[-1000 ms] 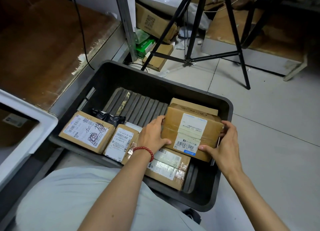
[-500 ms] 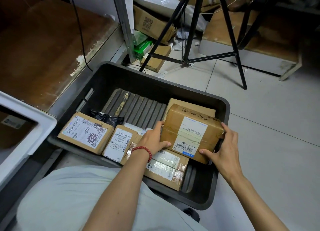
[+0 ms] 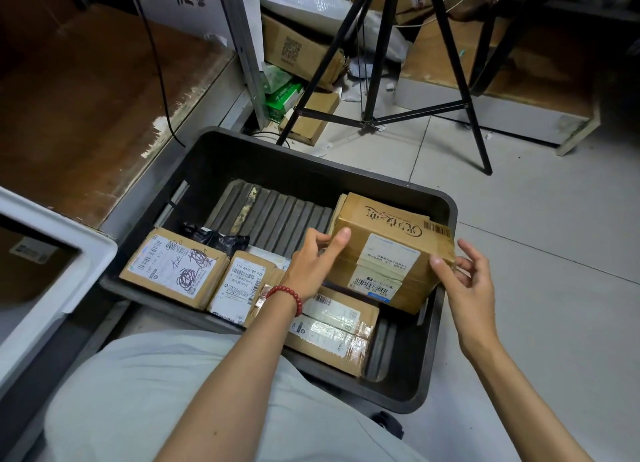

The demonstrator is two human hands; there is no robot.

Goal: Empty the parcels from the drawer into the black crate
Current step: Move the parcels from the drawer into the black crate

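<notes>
The black crate (image 3: 277, 160) stands on the floor in front of my knees. Several taped cardboard parcels lie in its near half, among them one with scribbled ink (image 3: 173, 267) and a narrow one (image 3: 242, 281). A larger brown parcel (image 3: 381, 254) rests tilted on other parcels at the crate's right side. My left hand (image 3: 311, 264), with a red bead bracelet, sits at that parcel's left corner, thumb straight on the cardboard and fingers loosely curled beside it. My right hand (image 3: 467, 288) is at the right corner, fingers spread, only the thumb touching. The white drawer (image 3: 86, 247) shows at the left edge, its inside mostly out of view.
A black tripod (image 3: 374, 63) stands on the tiles just behind the crate. Boxes and a green packet (image 3: 280, 96) are piled at the back. A brown wooden platform (image 3: 86, 98) with a black cable runs along the left. A black plastic bag (image 3: 221, 240) lies inside the crate.
The larger parcel went down onto the parcels at the crate's right side. Both hands loosened: the right fingers spread away and the left thumb moved from the front face up to the corner.
</notes>
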